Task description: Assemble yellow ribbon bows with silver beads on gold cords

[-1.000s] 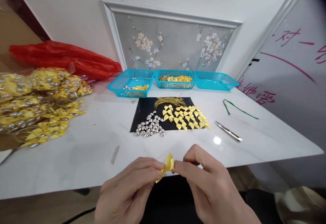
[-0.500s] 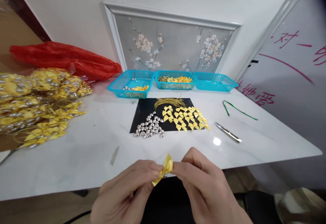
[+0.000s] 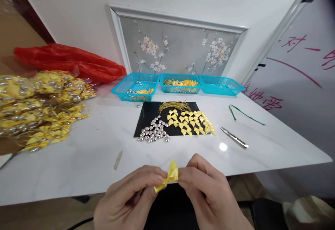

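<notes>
A yellow ribbon bow [image 3: 171,175] is pinched between my two hands just off the table's front edge. My left hand [image 3: 131,195] grips its lower left end between thumb and fingertips. On the other side, the thumb and forefinger of my right hand [image 3: 209,191] close on its right loop. A small silvery bit peeks out beneath the bow, mostly hidden. Beyond my hands lies a black mat [image 3: 146,113] bearing a heap of silver beads [image 3: 154,130], rows of yellow bows [image 3: 193,121] and a bundle of gold cords [image 3: 174,106].
Three blue baskets [image 3: 135,98] line the wall, two holding bows or beads. Thread snips [image 3: 235,137] and a green ribbon [image 3: 246,115] lie at right. At left are bagged yellow bow pieces [image 3: 49,118] and a red plastic bag [image 3: 70,62]. A tape strip [image 3: 118,160] sits near the front.
The bow has turned slightly between my fingers, and its lower left end sits a little further left. Both hands stay close to where they were.
</notes>
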A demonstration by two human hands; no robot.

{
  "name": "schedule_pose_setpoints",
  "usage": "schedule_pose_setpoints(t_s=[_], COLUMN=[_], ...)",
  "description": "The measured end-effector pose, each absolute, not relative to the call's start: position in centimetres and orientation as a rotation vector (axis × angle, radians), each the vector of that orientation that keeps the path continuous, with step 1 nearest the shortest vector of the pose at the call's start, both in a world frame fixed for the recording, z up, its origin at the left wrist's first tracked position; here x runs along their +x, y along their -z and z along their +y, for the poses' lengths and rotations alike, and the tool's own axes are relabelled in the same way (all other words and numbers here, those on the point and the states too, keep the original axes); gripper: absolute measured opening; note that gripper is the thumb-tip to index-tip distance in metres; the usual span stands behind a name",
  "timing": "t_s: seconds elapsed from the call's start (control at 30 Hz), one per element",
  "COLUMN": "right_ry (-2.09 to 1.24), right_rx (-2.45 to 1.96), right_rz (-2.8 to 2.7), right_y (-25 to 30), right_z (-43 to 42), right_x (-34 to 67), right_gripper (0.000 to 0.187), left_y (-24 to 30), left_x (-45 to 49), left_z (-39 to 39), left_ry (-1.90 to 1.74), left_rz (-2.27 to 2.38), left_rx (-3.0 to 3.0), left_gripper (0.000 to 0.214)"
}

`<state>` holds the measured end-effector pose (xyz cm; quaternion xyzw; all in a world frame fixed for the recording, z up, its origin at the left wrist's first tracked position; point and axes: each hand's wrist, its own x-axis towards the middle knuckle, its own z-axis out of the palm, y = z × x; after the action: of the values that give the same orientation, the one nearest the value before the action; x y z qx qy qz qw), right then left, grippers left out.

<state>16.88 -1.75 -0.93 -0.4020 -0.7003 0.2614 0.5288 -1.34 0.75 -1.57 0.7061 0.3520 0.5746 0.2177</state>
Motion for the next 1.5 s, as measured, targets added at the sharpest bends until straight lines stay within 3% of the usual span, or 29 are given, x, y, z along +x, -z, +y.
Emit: schedule_pose_setpoints(t_s=[0.5, 1.33, 1.5], right_ry=[-0.498, -0.549, -0.561], right_rx=[-1.025, -1.042, -1.040], right_rz=[-1.620, -1.727, -1.706], right_y=[1.3, 1.1, 1.2], right_z=[-2.0, -2.1, -2.1], right_x=[16.1, 16.8, 16.6], right_gripper=[0.031, 0.041, 0.036], left_y=[1.9, 0.8, 0.9], left_x=[-1.8, -1.1, -1.1], left_z=[0.6, 1.2, 1.0], left_ry=[-1.518, -1.561, -1.529], left_rz=[0.919, 1.014, 1.000], left_rx=[1.995, 1.950, 1.856], left_gripper=[0.042, 0.029, 0.027])
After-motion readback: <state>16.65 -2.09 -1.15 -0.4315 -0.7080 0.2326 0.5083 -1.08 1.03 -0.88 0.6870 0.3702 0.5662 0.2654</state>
